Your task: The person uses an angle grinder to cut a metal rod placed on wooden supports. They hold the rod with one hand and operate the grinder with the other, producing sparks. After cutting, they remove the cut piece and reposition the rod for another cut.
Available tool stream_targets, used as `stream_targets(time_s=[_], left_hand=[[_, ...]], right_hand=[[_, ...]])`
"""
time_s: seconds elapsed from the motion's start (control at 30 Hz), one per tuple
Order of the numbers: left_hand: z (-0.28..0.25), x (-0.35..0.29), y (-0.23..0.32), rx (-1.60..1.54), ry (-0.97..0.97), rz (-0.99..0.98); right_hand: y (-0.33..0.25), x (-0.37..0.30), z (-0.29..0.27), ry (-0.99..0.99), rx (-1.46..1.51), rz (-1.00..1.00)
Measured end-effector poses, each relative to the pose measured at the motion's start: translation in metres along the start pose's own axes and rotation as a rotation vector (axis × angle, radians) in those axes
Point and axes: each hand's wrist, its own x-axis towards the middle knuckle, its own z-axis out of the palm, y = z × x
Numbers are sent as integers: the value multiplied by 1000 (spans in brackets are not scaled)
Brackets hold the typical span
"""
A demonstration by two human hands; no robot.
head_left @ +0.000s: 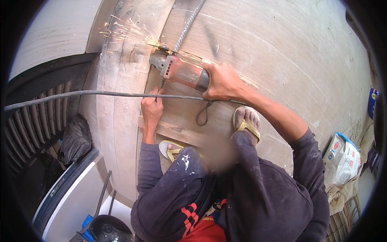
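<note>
My right hand point(225, 82) is wrapped round the rear of a red and grey angle grinder point(183, 71). The grinder lies across a ribbed steel rebar point(188, 30), its disc at the bar, and orange sparks point(135, 35) spray toward the far left. Below the grinder's head, my left hand point(152, 108) closes on the near end of the rebar, partly hidden by the fingers and a black cable point(100, 93). A thin wooden strip point(248, 82) lies on the floor beside the grinder.
The cable stretches across in front of me, with a loop point(202, 115) near my sandalled foot point(247, 121). A wooden piece point(173, 131) lies by my other foot. At left are a dark slatted frame point(40, 109) and black plastic bag point(76, 139); a white sack point(342, 159) stands right.
</note>
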Motion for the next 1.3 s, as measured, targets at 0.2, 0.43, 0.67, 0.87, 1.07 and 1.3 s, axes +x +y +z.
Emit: stream_targets(time_s=[0.2, 0.43, 0.67, 0.87, 1.07, 1.3], left_hand=[[-8, 7, 11, -8, -52, -212], [-10, 0, 18, -87, -4, -125], [22, -42, 48, -1109, 233, -258], [9, -38, 89, -1695, -60, -356], [-5, -54, 76, -1695, -247, -472], [-11, -24, 147, -1175, -281, -289]], right_hand=[[7, -9, 6, 93, 45, -48], [2, -21, 17, 160, 23, -109], [-36, -15, 21, 16, 249, -149], [-63, -4, 18, -105, 460, -218], [-65, -15, 14, -45, 502, -324], [-53, -33, -4, -11, 433, -324]])
